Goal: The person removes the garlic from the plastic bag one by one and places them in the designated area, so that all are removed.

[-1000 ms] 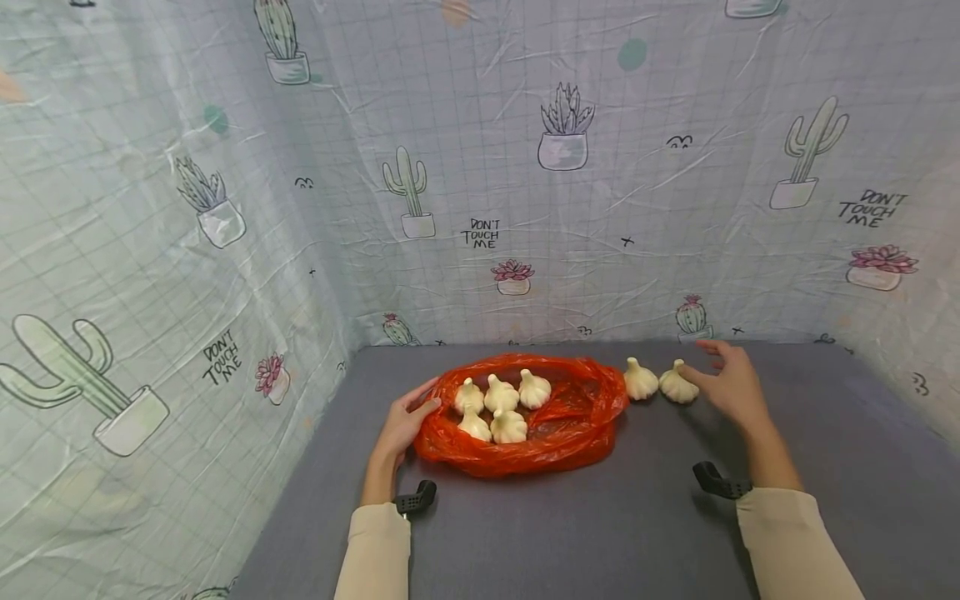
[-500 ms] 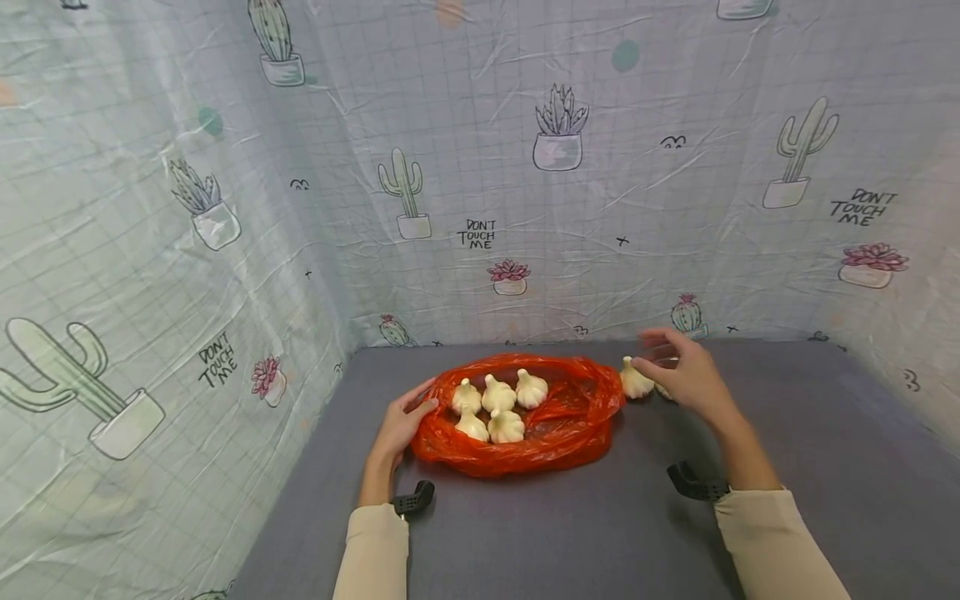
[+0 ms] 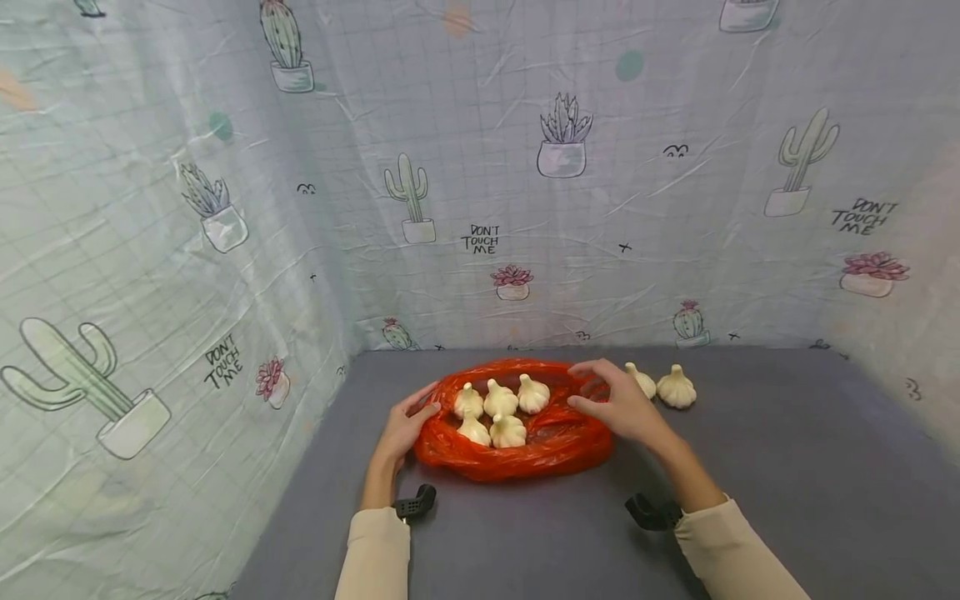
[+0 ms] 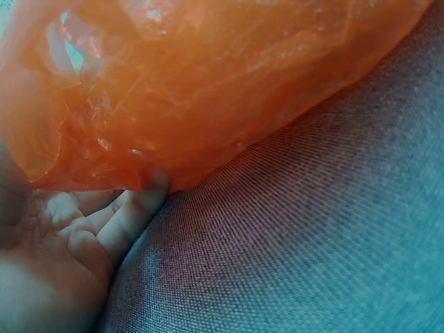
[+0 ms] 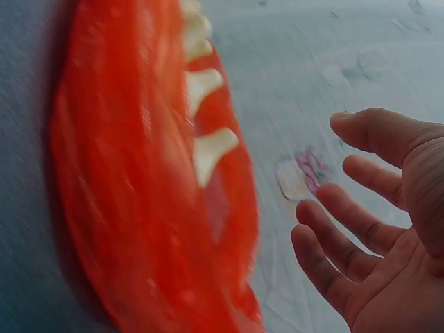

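A red plastic bag [image 3: 525, 462] lies on the table with its mouth spread open upward, and several garlic bulbs [image 3: 501, 400] sit in its left half. My left hand [image 3: 397, 429] holds the bag's left edge, thumb over the rim and fingers along the outside. In the left wrist view, the thin plastic [image 4: 208, 90] covers my fingertips. My right hand [image 3: 626, 408] hovers at the bag's right end, fingers spread and relaxed with nothing in them. The right wrist view shows those fingers [image 5: 347, 215] apart from the bag. Two more garlic bulbs [image 3: 677, 387] stand right of the bag, one partly behind my right hand.
A grey cloth-covered table [image 3: 525, 542] carries everything. Behind and to the left hangs a pale curtain [image 3: 450, 167] printed with cacti, close to the table's back edge. Black wrist cameras [image 3: 416, 502] are strapped to both wrists.
My right hand has moved left, from beside the outer garlic bulbs to over the bag's right end. My left hand keeps its place at the bag's left edge.
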`<move>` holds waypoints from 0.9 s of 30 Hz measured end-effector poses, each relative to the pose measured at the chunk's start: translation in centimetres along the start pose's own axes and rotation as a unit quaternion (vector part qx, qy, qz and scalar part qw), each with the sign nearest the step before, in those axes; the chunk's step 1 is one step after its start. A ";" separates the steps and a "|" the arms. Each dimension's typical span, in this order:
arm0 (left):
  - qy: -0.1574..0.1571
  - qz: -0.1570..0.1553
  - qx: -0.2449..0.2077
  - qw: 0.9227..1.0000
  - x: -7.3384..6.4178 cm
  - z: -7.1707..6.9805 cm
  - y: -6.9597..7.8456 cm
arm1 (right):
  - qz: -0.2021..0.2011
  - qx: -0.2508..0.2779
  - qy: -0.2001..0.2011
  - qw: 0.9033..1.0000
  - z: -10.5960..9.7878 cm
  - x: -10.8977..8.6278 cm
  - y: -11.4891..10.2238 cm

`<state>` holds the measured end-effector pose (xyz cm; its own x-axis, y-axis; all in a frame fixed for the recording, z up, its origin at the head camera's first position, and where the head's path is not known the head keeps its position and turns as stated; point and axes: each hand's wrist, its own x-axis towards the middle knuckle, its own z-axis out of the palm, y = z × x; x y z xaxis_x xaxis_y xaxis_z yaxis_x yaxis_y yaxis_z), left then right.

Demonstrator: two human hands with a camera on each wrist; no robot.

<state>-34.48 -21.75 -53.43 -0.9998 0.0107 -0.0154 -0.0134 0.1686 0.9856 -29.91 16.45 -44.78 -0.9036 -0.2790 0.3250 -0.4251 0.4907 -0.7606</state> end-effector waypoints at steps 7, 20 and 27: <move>0.001 -0.002 0.008 1.000 0.0 -0.1 -0.2 | -0.021 -0.001 -0.008 1.000 2.6 0.1 -0.3; 0.004 0.000 -0.003 1.000 0.0 -0.1 0.1 | 0.040 -0.009 -0.004 0.999 6.3 0.9 0.5; 0.003 0.002 0.001 1.000 0.0 -0.1 0.1 | 0.073 -0.014 -0.002 0.997 7.1 2.2 2.0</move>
<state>-34.46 -21.80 -53.28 -0.9999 0.0055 -0.0106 -0.0095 0.1706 0.9853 -32.40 10.97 -49.57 -0.9560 -0.2059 0.2088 -0.2895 0.5495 -0.7838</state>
